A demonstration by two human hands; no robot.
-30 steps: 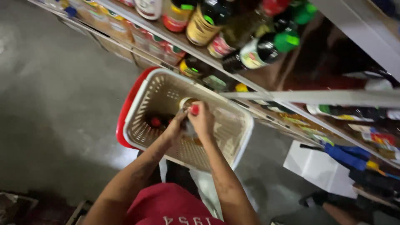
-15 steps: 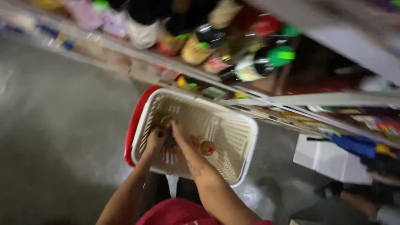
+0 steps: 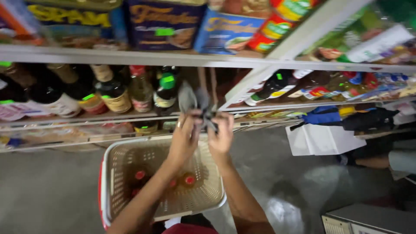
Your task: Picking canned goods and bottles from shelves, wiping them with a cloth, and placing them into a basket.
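Both my hands are raised in front of the shelves, holding a crumpled grey cloth (image 3: 197, 103) between them. My left hand (image 3: 184, 138) grips its lower left part and my right hand (image 3: 221, 135) pinches its lower right part. Below my forearms stands a cream plastic basket (image 3: 113, 182) with a red rim. Inside it lie bottles with red caps (image 3: 189, 179), partly hidden by my left arm.
Metal shelves (image 3: 130, 58) hold dark bottles (image 3: 113, 91) with labels, and tins and boxes above. More bottles lie on the shelves to the right. White bags (image 3: 323, 139) sit on the grey floor at right, near another person's leg (image 3: 390, 160).
My hands have risen out of the basket and now hold a grey cloth up at shelf height. The camera has tilted up toward the shelves.
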